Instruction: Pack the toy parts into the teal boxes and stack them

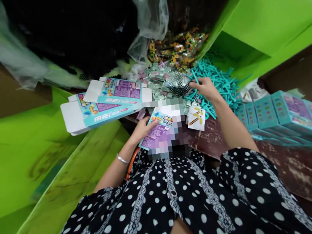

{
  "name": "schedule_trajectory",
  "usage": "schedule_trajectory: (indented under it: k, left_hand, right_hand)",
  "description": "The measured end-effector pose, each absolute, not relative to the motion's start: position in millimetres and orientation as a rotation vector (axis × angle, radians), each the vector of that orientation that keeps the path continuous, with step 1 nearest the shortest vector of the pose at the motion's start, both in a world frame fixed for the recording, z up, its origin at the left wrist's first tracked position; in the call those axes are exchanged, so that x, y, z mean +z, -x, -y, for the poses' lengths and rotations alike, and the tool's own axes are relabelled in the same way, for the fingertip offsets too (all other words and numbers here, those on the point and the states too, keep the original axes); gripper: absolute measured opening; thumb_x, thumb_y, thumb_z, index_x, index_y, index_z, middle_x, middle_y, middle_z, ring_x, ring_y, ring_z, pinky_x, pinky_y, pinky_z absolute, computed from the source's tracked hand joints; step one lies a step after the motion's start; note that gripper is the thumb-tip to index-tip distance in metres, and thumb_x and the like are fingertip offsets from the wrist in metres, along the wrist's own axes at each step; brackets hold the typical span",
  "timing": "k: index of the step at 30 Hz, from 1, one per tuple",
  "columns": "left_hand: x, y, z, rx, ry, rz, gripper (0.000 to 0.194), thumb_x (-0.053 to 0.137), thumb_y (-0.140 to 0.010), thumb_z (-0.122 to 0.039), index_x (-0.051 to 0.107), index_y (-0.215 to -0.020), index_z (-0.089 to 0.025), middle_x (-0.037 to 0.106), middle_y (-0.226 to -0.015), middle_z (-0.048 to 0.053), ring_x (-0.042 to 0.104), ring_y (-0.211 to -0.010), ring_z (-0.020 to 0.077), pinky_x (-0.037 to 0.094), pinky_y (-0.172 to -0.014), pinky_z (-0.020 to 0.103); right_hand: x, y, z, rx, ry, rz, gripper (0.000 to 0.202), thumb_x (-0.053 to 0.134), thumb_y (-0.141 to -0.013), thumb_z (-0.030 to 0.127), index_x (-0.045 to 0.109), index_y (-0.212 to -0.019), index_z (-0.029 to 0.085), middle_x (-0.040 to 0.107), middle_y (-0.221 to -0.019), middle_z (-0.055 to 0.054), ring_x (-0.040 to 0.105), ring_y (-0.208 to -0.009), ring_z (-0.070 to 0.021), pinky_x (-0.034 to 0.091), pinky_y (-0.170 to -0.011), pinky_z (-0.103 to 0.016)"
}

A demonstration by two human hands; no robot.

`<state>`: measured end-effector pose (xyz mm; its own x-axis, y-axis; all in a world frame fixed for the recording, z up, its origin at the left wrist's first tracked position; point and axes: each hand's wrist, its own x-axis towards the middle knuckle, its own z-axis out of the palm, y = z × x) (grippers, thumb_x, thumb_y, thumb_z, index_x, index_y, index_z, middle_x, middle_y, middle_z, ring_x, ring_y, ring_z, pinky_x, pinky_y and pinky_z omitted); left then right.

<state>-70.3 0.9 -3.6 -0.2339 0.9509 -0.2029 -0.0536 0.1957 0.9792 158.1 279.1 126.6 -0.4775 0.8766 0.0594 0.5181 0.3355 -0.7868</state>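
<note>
— With the left hand (143, 129), gripping a blue and purple box (157, 130) at its left side, pressing the thumb on the printed face, and wearing a silver bracelet (122, 159) at the wrist.

— Holding it where?

— Holding it at a slant, between the polka-dot shirt (180, 190) and a heap of small packets (156, 78), showing only blurred squares over its right part.

— And with the right hand (206, 89)?

— Hovering at the left side of a pile of teal sticks (221, 77), holding thumb and forefinger almost together, and meeting the end of one stick beside a piece of black mesh (179, 85).

— Pinching that stick firmly?

— Not showing clearly enough to tell, and likewise with the mesh.

— Noticing what else, going from the left?

— Seeing a brown carton (1, 79) at the far left and a bright green sheet (3, 156) below it. Then finding two overlapping boxes with flaps spread (113, 95), just beyond the left hand.

— And toward the middle?

— Seeing orange and black wrappers (176, 51) heaped behind the small packets, and clear plastic (152, 14) hanging above. Spotting a white packet (196, 119) with a yellow and brown picture, below the right hand.

— And farthest right?

— Seeing closed boxes (299, 113) standing side by side on a dark red table (282, 161).
</note>
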Motion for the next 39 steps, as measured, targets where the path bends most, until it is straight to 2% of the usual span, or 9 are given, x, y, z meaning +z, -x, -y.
schedule_trajectory:
  k: [2,5,10,16,23,26,29,31,39]
  left_hand:
    - [-2,68,0,1.235,-0.917,-1.474,0.087,0.086,-0.069,-0.089,0.081,-0.111,-0.013,0.087,-0.110,0.014,0.081,-0.101,0.0369,0.065,-0.089,0.043]
    - [0,68,3,1.236,-0.928,-1.509,0.086,0.087,-0.070,-0.088,0.081,-0.110,-0.013,0.087,-0.110,0.015,0.081,-0.100,0.0365,0.066,-0.088,0.043]
    - [0,72,3,1.280,-0.934,-1.543,0.083,0.085,-0.075,-0.084,0.082,-0.114,-0.011,0.086,-0.116,0.018,0.081,-0.103,0.0385,0.065,-0.091,0.046]
    - [1,62,-9,1.413,-1.012,-1.542,0.075,0.083,-0.081,-0.081,0.081,-0.112,-0.013,0.086,-0.115,0.015,0.079,-0.105,0.0346,0.063,-0.092,0.042]
    - [15,50,-11,1.555,-0.999,-1.522,0.078,0.082,-0.082,-0.083,0.078,-0.118,-0.014,0.085,-0.119,0.014,0.078,-0.110,0.0325,0.062,-0.095,0.038]
    - [18,49,-8,1.531,-1.029,-1.516,0.078,0.083,-0.081,-0.084,0.078,-0.117,-0.014,0.085,-0.117,0.013,0.078,-0.109,0.0327,0.062,-0.095,0.038]
    - [18,45,-5,1.504,-1.053,-1.515,0.078,0.082,-0.081,-0.085,0.078,-0.114,-0.014,0.085,-0.111,0.012,0.077,-0.103,0.0311,0.061,-0.091,0.037]
    - [17,40,-3,1.508,-1.046,-1.487,0.079,0.081,-0.082,-0.085,0.078,-0.115,-0.013,0.084,-0.111,0.012,0.077,-0.101,0.0307,0.061,-0.089,0.037]
    - [3,37,10,1.378,-0.901,-1.406,0.078,0.088,-0.076,-0.081,0.079,-0.114,-0.014,0.086,-0.115,0.013,0.078,-0.103,0.0323,0.063,-0.091,0.040]
  right_hand:
    - [110,-161,-286,1.013,1.331,1.994,0.029,0.091,-0.075,0.039,0.069,-0.073,0.020,0.055,-0.059,0.005,0.048,-0.055,-0.0122,0.041,-0.054,-0.027]
    - [95,-160,-291,1.039,1.390,1.797,0.027,0.091,-0.069,0.032,0.069,-0.078,0.018,0.062,-0.067,0.004,0.051,-0.058,-0.0119,0.043,-0.056,-0.027]
    - [104,-163,-291,1.041,1.316,1.701,0.035,0.088,-0.070,0.042,0.069,-0.090,0.020,0.073,-0.087,-0.002,0.055,-0.064,-0.0128,0.048,-0.057,-0.027]
    - [129,-160,-237,1.109,1.040,1.939,0.043,0.087,-0.069,0.058,0.071,-0.089,0.023,0.072,-0.085,-0.002,0.053,-0.059,-0.0141,0.046,-0.052,-0.030]
    - [160,-156,-185,1.135,0.952,2.372,0.037,0.082,-0.087,0.057,0.078,-0.084,0.021,0.068,-0.070,-0.001,0.057,-0.059,-0.0154,0.045,-0.056,-0.030]
    - [170,-151,-189,0.955,0.923,2.409,0.027,0.073,-0.097,0.042,0.074,-0.080,0.020,0.066,-0.069,-0.001,0.061,-0.066,-0.0175,0.047,-0.065,-0.031]
    - [163,-133,-184,0.804,0.879,2.489,0.012,0.070,-0.095,0.024,0.074,-0.084,0.021,0.073,-0.078,-0.003,0.066,-0.077,-0.0205,0.049,-0.076,-0.032]
    - [152,-119,-176,0.703,0.828,2.550,0.009,0.069,-0.096,0.019,0.074,-0.089,0.021,0.078,-0.089,-0.005,0.069,-0.085,-0.0227,0.051,-0.083,-0.034]
    - [131,-101,-186,0.326,0.851,2.552,0.019,0.058,-0.108,0.023,0.077,-0.105,0.024,0.082,-0.111,-0.011,0.074,-0.105,-0.0298,0.054,-0.095,-0.039]
